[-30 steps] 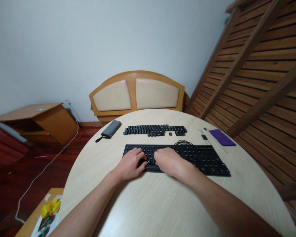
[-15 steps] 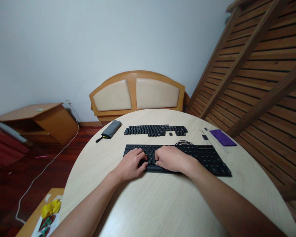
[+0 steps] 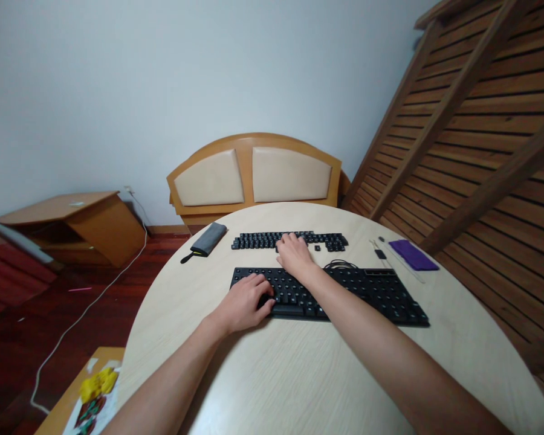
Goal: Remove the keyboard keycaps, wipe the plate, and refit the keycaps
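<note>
A black keyboard base [image 3: 372, 296] with most keycaps removed lies across the round table [image 3: 299, 386]. My left hand [image 3: 247, 299] rests on its left end, fingers curled down on the frame. Farther back, loose black keycaps [image 3: 258, 241] lie laid out in rows. My right hand [image 3: 294, 255] reaches over them, fingers bent down onto the caps near the middle of the rows. What its fingertips hold, if anything, is hidden. One single keycap [image 3: 317, 248] sits apart between the two groups.
A grey pouch [image 3: 207, 239] lies at the back left of the table. At the right are a purple cloth [image 3: 411, 254], a thin tool [image 3: 403, 266] and a small black piece [image 3: 380, 254]. A chair back [image 3: 254, 175] stands behind; slatted wooden frame at right.
My right hand left the keyboard base and moved forward onto the rows of loose keycaps. My left hand stayed on the keyboard's left end.
</note>
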